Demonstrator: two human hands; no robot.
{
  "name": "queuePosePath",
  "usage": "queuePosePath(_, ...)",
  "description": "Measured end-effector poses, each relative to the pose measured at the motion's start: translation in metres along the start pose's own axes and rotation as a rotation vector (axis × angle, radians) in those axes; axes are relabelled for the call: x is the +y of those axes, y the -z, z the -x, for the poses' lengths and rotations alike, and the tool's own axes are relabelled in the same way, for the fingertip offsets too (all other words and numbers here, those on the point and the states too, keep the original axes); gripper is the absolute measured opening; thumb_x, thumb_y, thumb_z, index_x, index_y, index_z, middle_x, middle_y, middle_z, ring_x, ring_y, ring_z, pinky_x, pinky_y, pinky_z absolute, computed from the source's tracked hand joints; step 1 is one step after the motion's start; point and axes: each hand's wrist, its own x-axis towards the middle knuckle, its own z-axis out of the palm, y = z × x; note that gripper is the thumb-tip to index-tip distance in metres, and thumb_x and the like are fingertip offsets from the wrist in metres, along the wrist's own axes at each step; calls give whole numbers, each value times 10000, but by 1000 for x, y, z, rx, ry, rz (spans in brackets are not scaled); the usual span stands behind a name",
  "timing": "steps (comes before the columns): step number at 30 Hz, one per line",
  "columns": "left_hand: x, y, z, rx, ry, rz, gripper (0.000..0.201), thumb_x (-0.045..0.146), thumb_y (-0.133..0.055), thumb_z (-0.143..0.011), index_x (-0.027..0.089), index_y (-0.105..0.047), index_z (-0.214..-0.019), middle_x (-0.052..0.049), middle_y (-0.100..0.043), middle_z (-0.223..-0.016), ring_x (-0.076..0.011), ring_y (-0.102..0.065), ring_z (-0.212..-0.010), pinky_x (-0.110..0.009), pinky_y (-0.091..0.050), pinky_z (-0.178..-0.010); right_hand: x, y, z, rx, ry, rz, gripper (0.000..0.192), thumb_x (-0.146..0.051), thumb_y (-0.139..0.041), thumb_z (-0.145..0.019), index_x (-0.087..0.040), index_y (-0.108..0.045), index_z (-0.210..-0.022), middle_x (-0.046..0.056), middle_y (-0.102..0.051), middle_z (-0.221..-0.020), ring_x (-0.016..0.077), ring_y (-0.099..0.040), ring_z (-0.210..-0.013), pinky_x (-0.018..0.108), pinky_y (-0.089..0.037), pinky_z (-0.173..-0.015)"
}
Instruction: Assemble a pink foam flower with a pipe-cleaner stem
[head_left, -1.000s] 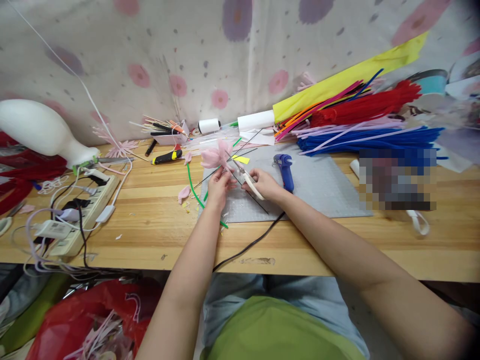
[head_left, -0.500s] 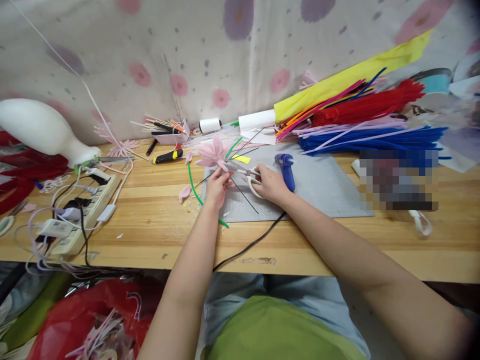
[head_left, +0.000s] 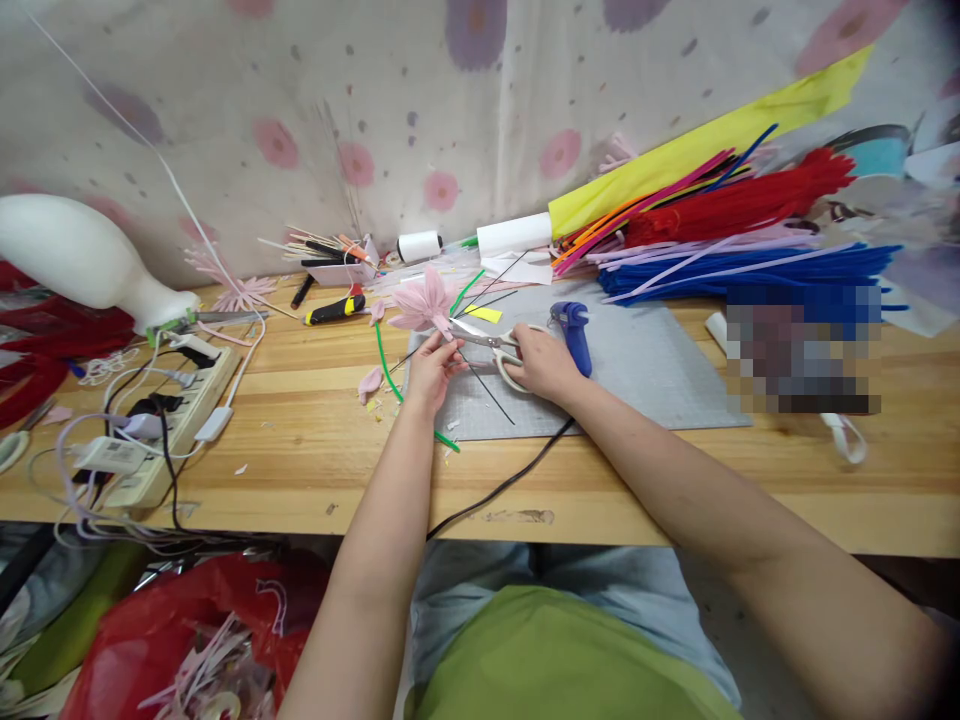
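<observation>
My left hand (head_left: 429,367) grips the base of a pink pipe-cleaner flower (head_left: 421,299) on a thin dark wire stem (head_left: 486,390), held just above the grey cutting mat (head_left: 645,370). My right hand (head_left: 541,364) holds white-handled scissors (head_left: 495,346), whose blades point left and reach the flower's base beside my left fingers. A blue glue gun (head_left: 573,332) lies on the mat right behind my right hand, its black cord running off the table's front edge.
Bundles of red, blue, pink and yellow pipe cleaners (head_left: 720,240) are piled at the back right. A power strip (head_left: 169,420) with tangled cables sits at left, near a white vase (head_left: 82,262). A green pipe cleaner (head_left: 390,375), a utility knife (head_left: 334,310) and pink scraps lie close by.
The flower has turned more upright in my left hand. The scissors swung from pointing away to pointing left, their blades now at the flower's base.
</observation>
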Motion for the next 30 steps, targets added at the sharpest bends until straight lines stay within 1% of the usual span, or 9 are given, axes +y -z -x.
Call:
queuePosePath(5, -1, 1, -1, 5, -4, -20, 275, 68, -625, -679, 152, -638, -941, 20, -650, -726, -22, -510, -487, -158, -479, -509, 2, 1, -2, 10, -27, 17, 305, -375, -501, -803, -144, -498, -1003, 116, -646, -913, 240, -563, -822, 297, -304, -625)
queuePosePath(10, 0, 1, -1, 4, -3, -4, 234, 58, -600, -694, 148, -639, -907, 15, -650, -720, -24, -510, -490, -159, -482, -510, 4, 2, -1, -5, -25, 39, 274, -361, -507, -792, -156, -503, -973, 112, -649, -914, 237, -560, -822, 293, -290, -616)
queuePosePath(17, 2, -3, 1, 14, 18, 27, 239, 37, -582, -696, 138, -621, -909, 21, -644, -700, -15, -505, -476, -144, -475, -495, 0, 2, 1, 0, -38, 6, 282, -382, -494, -803, -154, -503, -970, 102, -649, -895, 230, -568, -804, 289, -276, -601)
queuePosePath(21, 1, -4, 2, 2, 24, 5, 210, 48, -613, -679, 140, -615, -868, 28, -635, -685, -12, -507, -476, -142, -478, -500, -1, 2, 0, -6, -45, 4, 286, -375, -500, -798, -153, -503, -979, 103, -648, -894, 229, -567, -801, 290, -277, -599)
queuePosePath(25, -6, -8, 4, -34, -6, -57, 173, 77, -639, -676, 138, -597, -832, 27, -631, -685, -20, -522, -484, -150, -482, -494, -2, 0, 0, 21, -38, 21, 287, -372, -499, -797, -152, -505, -982, 107, -647, -902, 231, -559, -807, 294, -293, -614)
queuePosePath(30, -19, -17, 8, -59, -19, -138, 161, 135, -679, -674, 137, -578, -800, 16, -628, -687, -41, -565, -526, -158, -489, -503, -7, -4, -1, 72, -34, 92, 309, -356, -491, -799, -133, -496, -1013, 145, -630, -946, 257, -542, -879, 310, -330, -683)
